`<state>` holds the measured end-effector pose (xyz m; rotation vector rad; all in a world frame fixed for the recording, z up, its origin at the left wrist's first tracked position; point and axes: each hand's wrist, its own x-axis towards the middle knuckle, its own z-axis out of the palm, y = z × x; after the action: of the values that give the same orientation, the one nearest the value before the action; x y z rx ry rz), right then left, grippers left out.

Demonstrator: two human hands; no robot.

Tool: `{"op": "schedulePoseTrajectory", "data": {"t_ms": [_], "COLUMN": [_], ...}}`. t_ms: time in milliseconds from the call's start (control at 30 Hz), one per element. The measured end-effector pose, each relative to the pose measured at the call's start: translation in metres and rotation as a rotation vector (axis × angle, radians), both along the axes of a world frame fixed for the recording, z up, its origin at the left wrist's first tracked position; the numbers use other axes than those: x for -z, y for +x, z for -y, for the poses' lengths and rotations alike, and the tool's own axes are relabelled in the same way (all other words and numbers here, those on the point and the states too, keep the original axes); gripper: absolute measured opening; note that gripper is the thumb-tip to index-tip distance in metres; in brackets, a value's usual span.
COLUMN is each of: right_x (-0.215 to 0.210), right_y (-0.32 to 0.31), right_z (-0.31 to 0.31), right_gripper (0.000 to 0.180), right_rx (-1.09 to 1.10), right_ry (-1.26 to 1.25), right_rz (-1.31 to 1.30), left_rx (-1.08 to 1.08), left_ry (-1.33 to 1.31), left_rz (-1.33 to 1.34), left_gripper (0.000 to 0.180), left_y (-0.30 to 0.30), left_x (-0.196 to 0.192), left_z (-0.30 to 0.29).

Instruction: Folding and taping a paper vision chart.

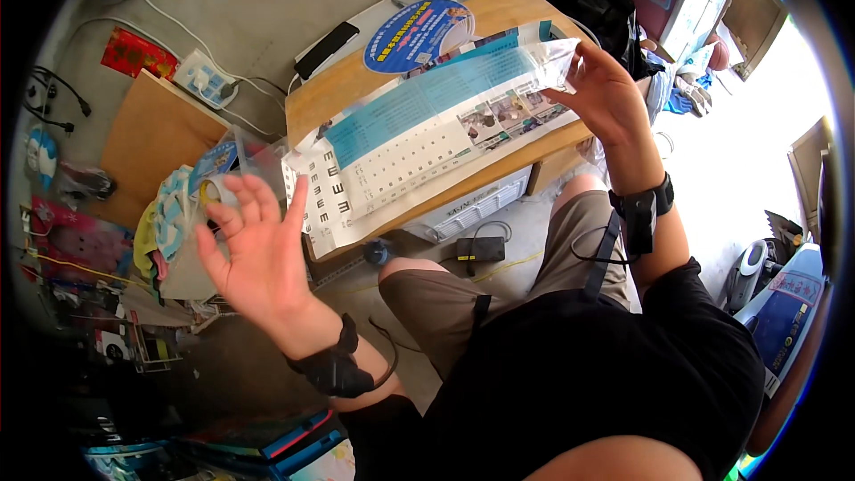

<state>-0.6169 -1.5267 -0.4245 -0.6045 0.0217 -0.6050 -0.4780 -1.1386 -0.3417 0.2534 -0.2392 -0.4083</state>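
Note:
A long clear plastic sleeve (552,58) lies across the small wooden table, over printed sheets. Through it show an eye chart (410,156) with rows of E symbols, a blue text panel (427,98) and small photos. At the far right corner my right hand (610,93) pinches the sleeve's end between thumb and fingers, lifting it slightly. My left hand (258,258) is raised beside the chart's left end, palm turned up and fingers spread, with nothing in it. Its thumb or finger overlaps the sheet's edge in view; whether it touches cannot be told.
On the wooden table (525,13) sit a blue oval printed fan or card (419,34) and a black phone (327,49). Leftward are a white power strip (205,78), a red packet (139,55) and a wooden board (156,142). A black adapter (481,249) lies on the floor below.

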Motion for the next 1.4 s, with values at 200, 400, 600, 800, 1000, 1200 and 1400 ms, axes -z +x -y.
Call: {"op": "schedulePoseTrajectory", "data": {"t_ms": [200, 400, 600, 800, 1000, 1200, 1400], "right_x": [0.014, 0.012, 0.029, 0.029, 0.024, 0.019, 0.030], "right_y": [0.002, -0.008, -0.019, -0.022, -0.014, -0.011, -0.018], "right_z": [0.003, 0.000, 0.020, 0.020, 0.006, -0.006, 0.006], "right_gripper": [0.024, 0.021, 0.019, 0.020, 0.026, 0.024, 0.021], "right_rx": [0.048, 0.076, -0.079, -0.005, 0.186, 0.291, 0.400], "right_ry": [0.120, 0.177, 0.166, -0.010, -0.341, -0.519, -0.832], "right_rz": [-0.297, -0.283, -0.178, -0.321, -0.594, -0.680, -0.726], "left_rx": [-0.009, 0.003, 0.022, 0.006, -0.021, -0.037, -0.113], "left_ry": [0.054, 0.060, 0.174, 0.215, 0.378, 0.438, 0.578], "left_rz": [-0.144, -0.396, -0.402, -0.350, -0.268, -0.234, -0.153], "left_gripper": [0.019, 0.020, 0.017, 0.018, 0.013, 0.015, 0.021], "left_y": [0.014, 0.020, 0.012, 0.011, 0.015, 0.013, 0.009], "left_x": [0.026, 0.062, 0.089, 0.092, 0.097, 0.103, 0.107], "left_z": [0.025, 0.045, 0.036, 0.022, 0.012, 0.004, 0.009]}}
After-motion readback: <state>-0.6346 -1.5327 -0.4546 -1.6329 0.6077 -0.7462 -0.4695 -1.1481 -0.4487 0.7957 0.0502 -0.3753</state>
